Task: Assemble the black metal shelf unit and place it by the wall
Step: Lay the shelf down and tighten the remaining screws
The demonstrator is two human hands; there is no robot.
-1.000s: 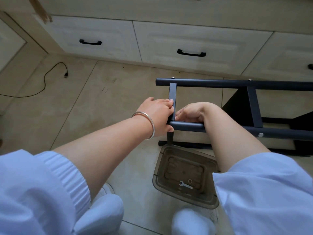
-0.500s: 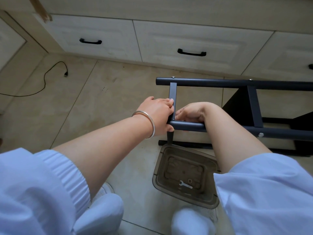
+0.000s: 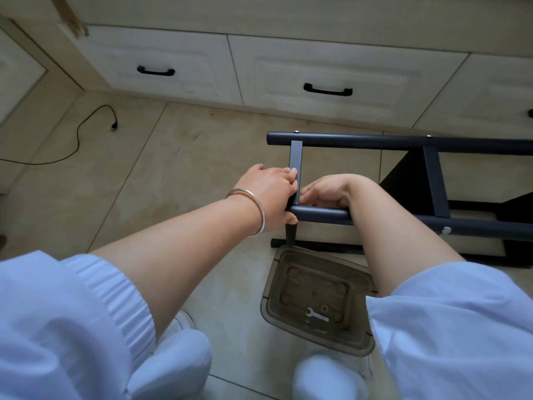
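Lying nearest on the tiled floor (image 3: pixel 161 168), a smoky plastic tray (image 3: pixel 357 346) held a small silver wrench (image 3: pixel 316 315) and a little ring-shaped washer (image 3: pixel 324 308), set between the person's two white shoes. Pale blue sleeves framed both forearms. Just beyond the tray's far edge stood the black metal shelf unit (image 3: pixel 403 142), tipped on its side on the floor, its round rails running off to the right and flat crossbars joining them. The left hand (image 3: pixel 269 194), a silver bangle (image 3: pixel 249 209) on its wrist, was clenched around the end of the near rail where the short flat crossbar (image 3: pixel 296 168) met it, fingertips pressed against the crossbar's left face. The right hand (image 3: pixel 326 192) reached over the same rail from the other side, fingers curled at the joint; whether it pinched a fastener there could not be told. Farther off, a black cable (image 3: pixel 78 140) trailed across the floor near its far left corner, and cream cabinet drawers (image 3: pixel 317 67) with black handles lined the floor's far edge.
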